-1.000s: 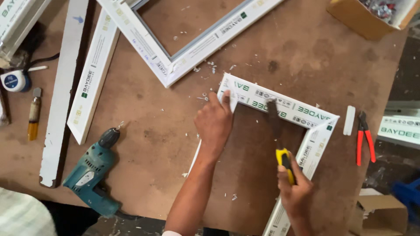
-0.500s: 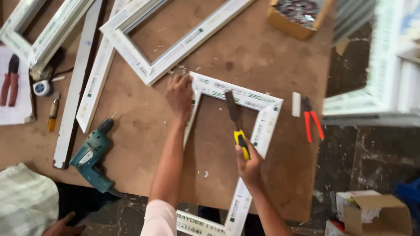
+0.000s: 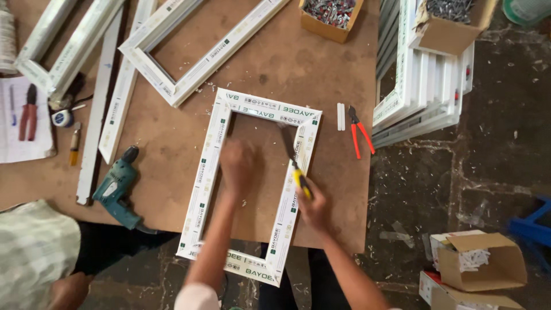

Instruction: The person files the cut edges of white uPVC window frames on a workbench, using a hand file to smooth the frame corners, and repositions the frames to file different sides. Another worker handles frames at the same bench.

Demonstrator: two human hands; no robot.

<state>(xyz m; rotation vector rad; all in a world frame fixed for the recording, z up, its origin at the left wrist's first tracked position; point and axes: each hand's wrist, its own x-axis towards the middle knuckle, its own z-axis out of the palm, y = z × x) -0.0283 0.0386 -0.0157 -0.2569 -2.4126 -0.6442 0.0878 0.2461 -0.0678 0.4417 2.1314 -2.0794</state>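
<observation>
A white rectangular window frame (image 3: pixel 208 172) lies flat on the brown worktable (image 3: pixel 160 143), its near end overhanging the table's front edge. My right hand (image 3: pixel 314 208) grips a yellow-handled chisel (image 3: pixel 299 177). Its dark blade points up along the frame's right rail towards the far right corner. My left hand (image 3: pixel 237 163) is motion-blurred over the bare table inside the frame's opening. It touches neither rail, and its fingers cannot be made out.
A teal power drill (image 3: pixel 117 186) lies left of the frame. Red pliers (image 3: pixel 360 135) and a short white piece (image 3: pixel 341 116) lie to its right. Behind are another white frame (image 3: pixel 172 86), loose profiles (image 3: pixel 97 115) and a screw box (image 3: pixel 330 14). Another person (image 3: pixel 34 252) stands at bottom left.
The view has pulled back and shifted, so the whole frame shows. My left hand left the frame's far corner and moved into the opening. My right hand still holds the chisel.
</observation>
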